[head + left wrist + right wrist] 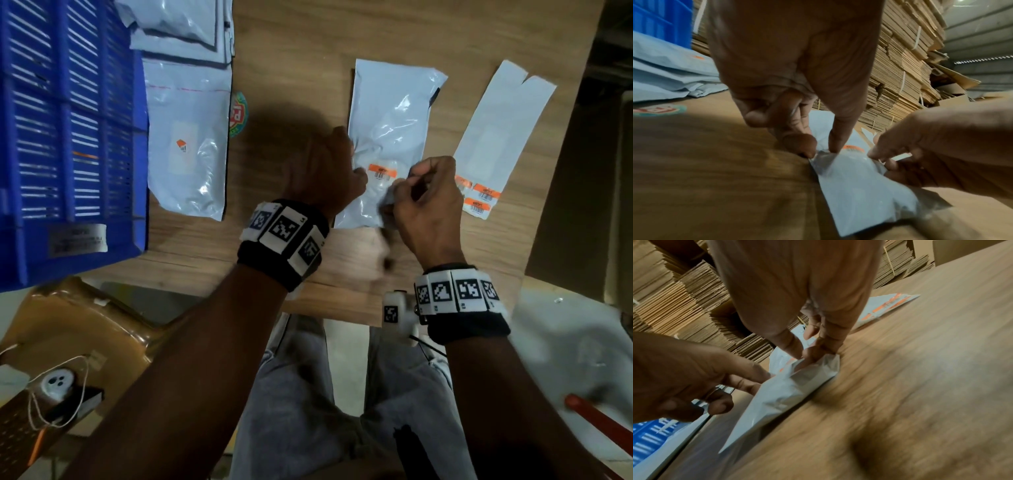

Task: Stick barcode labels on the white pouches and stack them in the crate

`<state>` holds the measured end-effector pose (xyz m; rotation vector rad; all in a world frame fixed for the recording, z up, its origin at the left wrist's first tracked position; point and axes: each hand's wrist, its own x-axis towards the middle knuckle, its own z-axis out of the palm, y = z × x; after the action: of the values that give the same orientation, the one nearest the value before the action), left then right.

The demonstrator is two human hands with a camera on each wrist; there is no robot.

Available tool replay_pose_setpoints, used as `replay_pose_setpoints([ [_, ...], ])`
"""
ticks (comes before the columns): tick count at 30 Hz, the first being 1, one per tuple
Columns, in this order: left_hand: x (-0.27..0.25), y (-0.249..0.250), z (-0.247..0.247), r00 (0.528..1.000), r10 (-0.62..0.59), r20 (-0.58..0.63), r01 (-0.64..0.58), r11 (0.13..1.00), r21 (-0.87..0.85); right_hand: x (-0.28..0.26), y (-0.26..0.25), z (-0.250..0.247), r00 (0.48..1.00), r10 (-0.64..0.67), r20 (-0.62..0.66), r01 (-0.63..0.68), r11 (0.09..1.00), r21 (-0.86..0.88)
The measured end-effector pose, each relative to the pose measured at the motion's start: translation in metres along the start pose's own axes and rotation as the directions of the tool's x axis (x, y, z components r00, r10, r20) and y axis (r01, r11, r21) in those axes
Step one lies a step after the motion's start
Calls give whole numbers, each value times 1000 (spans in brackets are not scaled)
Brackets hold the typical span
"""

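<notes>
From the head view, a white pouch [387, 137] lies flat on the wooden table [298, 61] at about one o'clock from the person's lap, an orange barcode label [383, 171] already on it. The left hand [325, 171] presses down on the pouch's left edge, probably to keep it from sliding. The right hand [424, 195] is curled at the pouch's right edge, pinching the film. The label sheet [493, 137] sits at two o'clock, within easy reach, a few labels left on its near end. The blue crate [68, 137] stands at ten o'clock, with a spare pouch [188, 137] beside it.

From the left wrist, the left hand's forefinger [838, 138] points straight down onto the pouch [859, 186] right by the label [853, 148], while its other fingers are curled and hold nothing; I judge it is rubbing the sticker flat.

From the right wrist, thumb and fingers [797, 347] of the right hand pinch the pouch's [781, 395] lifted edge, likely readying it for the carry to the crate.
</notes>
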<state>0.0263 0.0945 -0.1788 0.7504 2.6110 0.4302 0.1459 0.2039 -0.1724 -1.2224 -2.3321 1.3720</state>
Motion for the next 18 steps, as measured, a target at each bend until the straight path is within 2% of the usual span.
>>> replay_pose_setpoints([
  [1, 0, 0, -2, 999, -7, 53, 10, 999, -52, -1, 0, 0, 1000, -4, 6, 4, 1000, -7],
  [3, 1, -3, 3, 997, -33, 72, 43, 989, -144, -1, 0, 2, 1000, -9, -18, 9, 1000, -23],
  [7, -12, 4, 8, 983, -177, -45, 155, 938, -312, -1, 3, 4, 988, 51, -143, -56, 998, -31],
  [8, -12, 4, 9, 974, -220, -58, 184, 911, -368, -1, 2, 3, 988, 70, -141, -77, 996, -51],
  [9, -13, 4, 6, 970, -241, -20, 213, 889, -406, 0, 0, 3, 988, 81, -130, -91, 993, -75],
  [11, -16, 6, -6, 967, -242, 84, 254, 862, -439, 2, -10, 0, 987, 119, -106, -129, 987, -94],
  [13, -23, 7, -19, 960, -244, 134, 278, 840, -466, 1, -27, -9, 980, 165, -112, -171, 984, -45],
  [18, -45, 13, -86, 960, -266, 90, 273, 807, -523, -18, -79, -49, 989, 110, -103, -104, 992, 67],
])
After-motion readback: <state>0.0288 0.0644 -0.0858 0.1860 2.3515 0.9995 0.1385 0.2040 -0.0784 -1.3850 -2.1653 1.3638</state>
